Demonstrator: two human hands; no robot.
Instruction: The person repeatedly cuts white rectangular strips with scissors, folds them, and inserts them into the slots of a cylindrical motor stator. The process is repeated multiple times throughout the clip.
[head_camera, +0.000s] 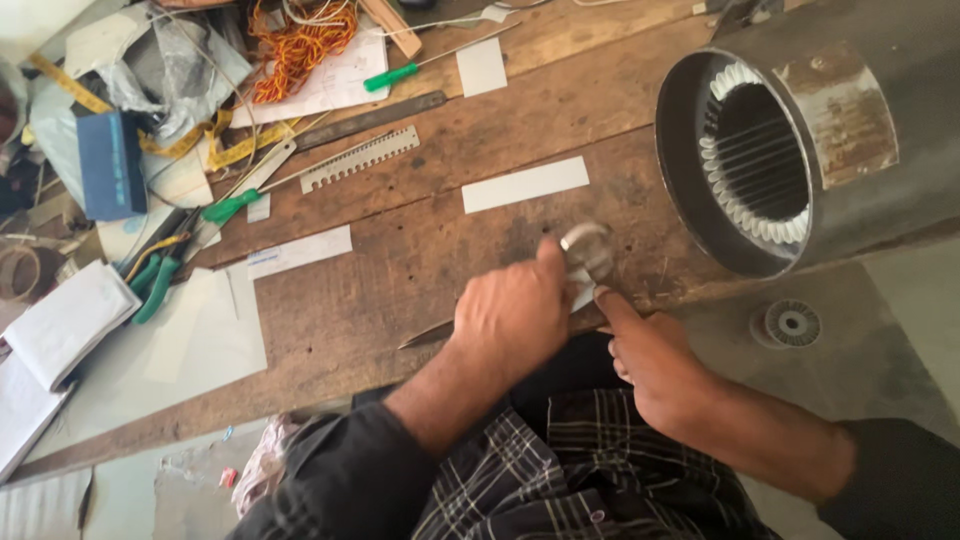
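My left hand (510, 315) is closed over a pale strip of sheet material (588, 248) at the front edge of the wooden bench (400, 270). The strip curls up into a loop by my thumb. My right hand (650, 360) meets it from the right, fingers curled, with the forefinger tip on the strip's lower white end (582, 296). A dark pointed blade (425, 335) sticks out to the left from under my left hand. How it is held is hidden.
A large grey motor stator (790, 150) with white-lined slots lies at the right. White paper strips (525, 184) lie behind my hands. Green-handled tools (225, 208), a toothed metal strip (360, 158), orange wire (300, 45), notebooks (60, 325) and clutter fill the left.
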